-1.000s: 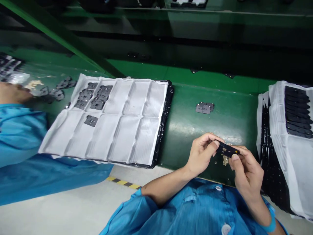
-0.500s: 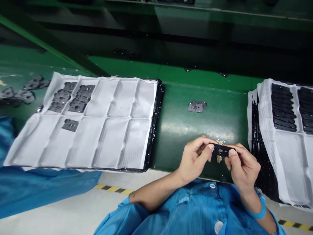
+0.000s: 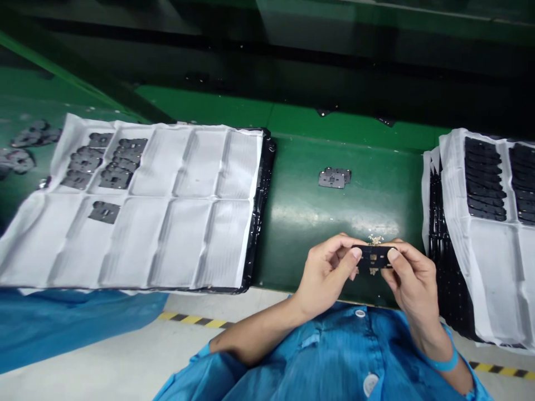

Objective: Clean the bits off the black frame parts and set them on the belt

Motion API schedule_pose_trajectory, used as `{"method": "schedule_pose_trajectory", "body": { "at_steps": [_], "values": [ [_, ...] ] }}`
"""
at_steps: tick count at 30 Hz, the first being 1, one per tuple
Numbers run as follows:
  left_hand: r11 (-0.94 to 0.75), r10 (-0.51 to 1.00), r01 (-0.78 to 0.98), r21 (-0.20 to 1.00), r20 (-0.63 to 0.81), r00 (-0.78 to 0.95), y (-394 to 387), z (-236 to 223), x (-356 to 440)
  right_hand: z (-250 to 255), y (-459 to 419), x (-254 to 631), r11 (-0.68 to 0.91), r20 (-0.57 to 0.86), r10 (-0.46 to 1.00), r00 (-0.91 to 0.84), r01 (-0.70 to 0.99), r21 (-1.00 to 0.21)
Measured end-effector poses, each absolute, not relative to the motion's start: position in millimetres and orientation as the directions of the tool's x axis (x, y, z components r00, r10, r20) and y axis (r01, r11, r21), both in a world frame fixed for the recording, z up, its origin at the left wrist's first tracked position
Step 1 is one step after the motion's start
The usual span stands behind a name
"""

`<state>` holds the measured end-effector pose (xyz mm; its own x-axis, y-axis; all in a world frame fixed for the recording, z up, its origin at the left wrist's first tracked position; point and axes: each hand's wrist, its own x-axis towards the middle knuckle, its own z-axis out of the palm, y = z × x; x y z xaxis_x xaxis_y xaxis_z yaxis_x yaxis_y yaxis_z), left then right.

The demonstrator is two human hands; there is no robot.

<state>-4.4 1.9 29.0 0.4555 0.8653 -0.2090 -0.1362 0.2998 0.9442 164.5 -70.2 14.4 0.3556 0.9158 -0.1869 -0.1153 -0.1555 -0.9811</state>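
Between my two hands is a flat black plastic plate point(image 3: 375, 257) with small rectangular cut-outs. My left hand point(image 3: 328, 273) pinches its left end, thumb on the near face. The right end is gripped by my right hand point(image 3: 412, 278) in the same way, with a blue band round the wrist. Behind the plate, small pale gold-coloured pieces point(image 3: 375, 239) lie heaped on the green table; the plate hides part of them. Farther back on the table, two similar dark plates point(image 3: 333, 178) overlap.
On the left, a black tray lined with white cloth point(image 3: 163, 239) bears several dark plates point(image 3: 121, 161) in its compartments. Stacked trays point(image 3: 453, 239) with rows of black plates point(image 3: 485, 181) stand on the right. More dark parts point(image 3: 19, 159) lie at far left, and blue fabric point(image 3: 83, 323) shows below.
The view has shifted slightly, so the left tray sits farther left. Both hands keep hold of the black plate, which is now closer to level.
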Motion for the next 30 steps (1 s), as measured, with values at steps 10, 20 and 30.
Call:
{"method": "schedule_pose_trajectory", "body": {
  "at_steps": [10,20,30],
  "values": [
    [0.531,0.728,-0.062,0.845,-0.418,0.543,11.9,30.7,-10.4,15.0,-67.9,166.8,-0.169,-0.196,0.926,0.324,-0.11,-0.979],
    [0.566,0.693,-0.065,0.822,-0.432,0.577,16.9,31.6,-10.2,12.0,-62.3,163.5,-0.212,-0.235,0.897,0.375,-0.104,-0.972],
    [0.526,0.709,-0.045,0.849,-0.409,0.575,17.1,32.6,-14.0,16.5,-64.3,160.7,-0.237,-0.224,0.896,0.384,-0.014,-0.971]
  ]
}}
